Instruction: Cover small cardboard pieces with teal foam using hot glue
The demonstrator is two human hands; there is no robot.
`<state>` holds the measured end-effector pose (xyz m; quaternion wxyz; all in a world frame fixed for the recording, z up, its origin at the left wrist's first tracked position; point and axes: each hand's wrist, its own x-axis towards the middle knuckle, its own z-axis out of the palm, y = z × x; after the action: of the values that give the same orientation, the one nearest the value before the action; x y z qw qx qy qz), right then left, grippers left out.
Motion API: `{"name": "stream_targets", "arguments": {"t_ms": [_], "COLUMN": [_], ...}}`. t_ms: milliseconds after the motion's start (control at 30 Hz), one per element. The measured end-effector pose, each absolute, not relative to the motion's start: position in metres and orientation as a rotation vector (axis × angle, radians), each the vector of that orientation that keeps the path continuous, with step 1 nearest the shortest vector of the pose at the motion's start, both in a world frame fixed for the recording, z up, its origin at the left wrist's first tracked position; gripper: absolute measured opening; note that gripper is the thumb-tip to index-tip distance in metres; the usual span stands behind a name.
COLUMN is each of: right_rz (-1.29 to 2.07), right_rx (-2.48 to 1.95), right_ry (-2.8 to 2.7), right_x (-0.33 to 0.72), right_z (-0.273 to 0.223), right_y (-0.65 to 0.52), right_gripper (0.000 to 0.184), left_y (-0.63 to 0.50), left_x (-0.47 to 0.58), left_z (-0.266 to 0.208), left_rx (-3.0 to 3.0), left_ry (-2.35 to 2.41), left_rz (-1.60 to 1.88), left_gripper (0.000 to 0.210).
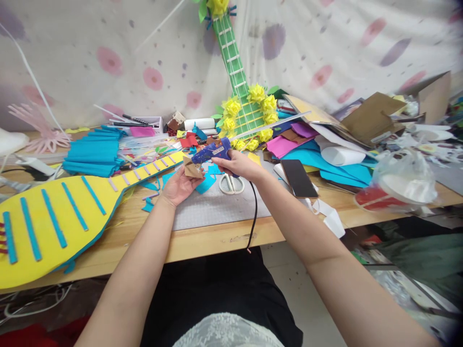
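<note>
My right hand (238, 165) is wrapped round a blue glue gun (213, 151), its nozzle pointing left. A black cord (255, 212) hangs from the gun over the table's front edge. In my left hand (180, 187) is a small folded piece of brown cardboard (193, 168), held palm up. The gun's tip is at the cardboard; whether they touch I cannot tell. White-handled scissors (231, 185) lie just below my right hand on the grey cutting mat (217, 212). To the left lies a yellow paper lute-like instrument (58, 212) with blue strips, its neck reaching toward my left hand.
A green paper instrument with yellow flowers (238, 77) leans on the back curtain. Blue crepe paper (94, 150) lies at the left. A phone (298, 178), coloured sheets (325, 161) and a bagged tub (394, 185) are on the right. Scraps surround the mat.
</note>
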<state>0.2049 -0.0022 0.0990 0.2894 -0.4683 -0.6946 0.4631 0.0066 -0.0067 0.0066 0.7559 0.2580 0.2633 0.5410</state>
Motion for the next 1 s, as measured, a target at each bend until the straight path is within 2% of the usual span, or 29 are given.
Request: {"name": "stream_targets", "arguments": {"t_ms": [567,1000], "right_rz": [1.266,1.233], "right_rx": [-1.213,-1.23], "right_ry": [-1.992,-1.874], "right_x": [0.2113,0.2047], "right_z": [0.092,0.0941], "right_y": [-0.0001,0.0007], "right_gripper": [0.035,0.026], "left_y": [-0.0062,-0.0063], "left_x": [0.007,0.0071], "left_z": [0.0077,0.0069], "left_rx": [0.55,0.578], "left_ry": [0.57,0.588], "left_rz": [1.211,1.176], "left_gripper": [0.035,0.039]}}
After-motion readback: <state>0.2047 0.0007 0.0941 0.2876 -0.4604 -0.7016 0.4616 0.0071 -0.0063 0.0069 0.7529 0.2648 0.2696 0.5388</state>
